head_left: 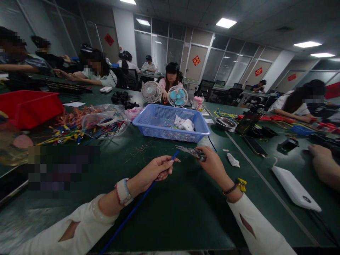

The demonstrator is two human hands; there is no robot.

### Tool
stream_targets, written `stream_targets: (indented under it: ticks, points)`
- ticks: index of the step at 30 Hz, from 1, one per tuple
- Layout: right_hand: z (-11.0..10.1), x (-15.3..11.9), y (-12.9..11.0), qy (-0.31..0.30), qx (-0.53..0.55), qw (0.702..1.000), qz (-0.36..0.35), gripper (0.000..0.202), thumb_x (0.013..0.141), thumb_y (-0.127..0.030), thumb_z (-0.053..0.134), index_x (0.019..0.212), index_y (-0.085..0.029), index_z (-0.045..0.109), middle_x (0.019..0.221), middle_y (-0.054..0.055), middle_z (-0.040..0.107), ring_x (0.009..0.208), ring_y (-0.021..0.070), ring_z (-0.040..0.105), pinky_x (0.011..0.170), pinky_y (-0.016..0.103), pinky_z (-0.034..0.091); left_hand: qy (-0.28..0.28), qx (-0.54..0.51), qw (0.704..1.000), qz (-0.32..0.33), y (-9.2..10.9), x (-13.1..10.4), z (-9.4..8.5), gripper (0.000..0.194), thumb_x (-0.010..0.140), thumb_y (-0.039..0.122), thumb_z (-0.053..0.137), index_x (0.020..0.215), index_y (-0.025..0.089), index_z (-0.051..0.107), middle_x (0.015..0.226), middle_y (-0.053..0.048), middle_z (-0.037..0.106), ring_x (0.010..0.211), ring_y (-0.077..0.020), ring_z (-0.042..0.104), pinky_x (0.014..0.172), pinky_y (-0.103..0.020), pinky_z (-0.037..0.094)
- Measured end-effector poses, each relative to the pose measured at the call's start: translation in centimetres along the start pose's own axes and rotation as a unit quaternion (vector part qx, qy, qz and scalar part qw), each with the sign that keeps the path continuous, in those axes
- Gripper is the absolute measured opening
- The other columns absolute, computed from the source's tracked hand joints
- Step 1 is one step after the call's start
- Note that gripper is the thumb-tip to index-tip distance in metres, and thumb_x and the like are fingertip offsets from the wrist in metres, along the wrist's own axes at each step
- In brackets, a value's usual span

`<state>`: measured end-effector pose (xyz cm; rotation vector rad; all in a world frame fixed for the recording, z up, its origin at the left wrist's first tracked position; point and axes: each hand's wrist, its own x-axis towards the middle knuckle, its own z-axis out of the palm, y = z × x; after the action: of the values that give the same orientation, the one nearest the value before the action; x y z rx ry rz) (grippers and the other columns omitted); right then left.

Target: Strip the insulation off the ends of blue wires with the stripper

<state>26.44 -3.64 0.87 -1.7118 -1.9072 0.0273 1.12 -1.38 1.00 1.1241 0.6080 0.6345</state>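
A long blue cable runs from the table's front edge up through my left hand, whose thumb and fingers pinch it near its upper end. That end sticks out past the fingertips, close to the jaws of a metal tool like pliers or strippers. My right hand is wrapped round the tool's handles, to the right of my left hand. Whether the jaws touch the cable end is too small to tell. Behind both hands stands a blue perforated basket with white crumpled tissue and small coloured scraps inside.
Thin wire scraps lie on the green table. At the left are a red bin and bundled lugged cables. A white power bank, a phone and a person's hand are at the right. Two fans stand behind the basket.
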Motion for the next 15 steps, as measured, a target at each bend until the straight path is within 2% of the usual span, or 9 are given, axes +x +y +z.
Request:
stream_targets:
  ticks: [5,9,15]
  points:
    - [-0.01,-0.18,-0.46,0.012,-0.015,1.0,0.007,0.042,0.078,-0.012,0.056,0.118,-0.023,0.057,0.115,0.007,0.06,0.097,0.0216,0.06,0.081,0.033,0.049,-0.002,0.003,1.0,0.004,-0.04,0.15,-0.15,0.037,0.082,0.042,0.068,0.104,0.013,0.063,0.068,0.001,0.057,0.043,-0.0023,0.033,0.04,-0.018,0.02]
    - [-0.27,-0.29,-0.74,0.026,-0.029,0.999,0.028,0.048,0.078,-0.011,0.054,0.124,-0.025,0.053,0.124,0.007,0.056,0.097,0.0227,0.061,0.074,0.033,0.051,0.006,0.003,1.0,0.004,0.17,0.03,0.0,0.038,0.081,0.044,0.067,0.102,0.013,0.063,0.067,0.001,0.058,0.042,-0.0024,0.034,0.04,-0.017,0.021]
    - [-0.57,-0.2,-0.21,0.052,-0.005,0.998,0.026,0.048,0.077,-0.01,0.052,0.123,-0.026,0.054,0.119,0.008,0.058,0.092,0.022,0.062,0.075,0.035,0.051,0.011,-0.001,1.0,0.011,0.12,0.0,-0.04,0.038,0.083,0.045,0.064,0.106,0.015,0.062,0.064,0.002,0.058,0.039,-0.0024,0.033,0.039,-0.017,0.02]
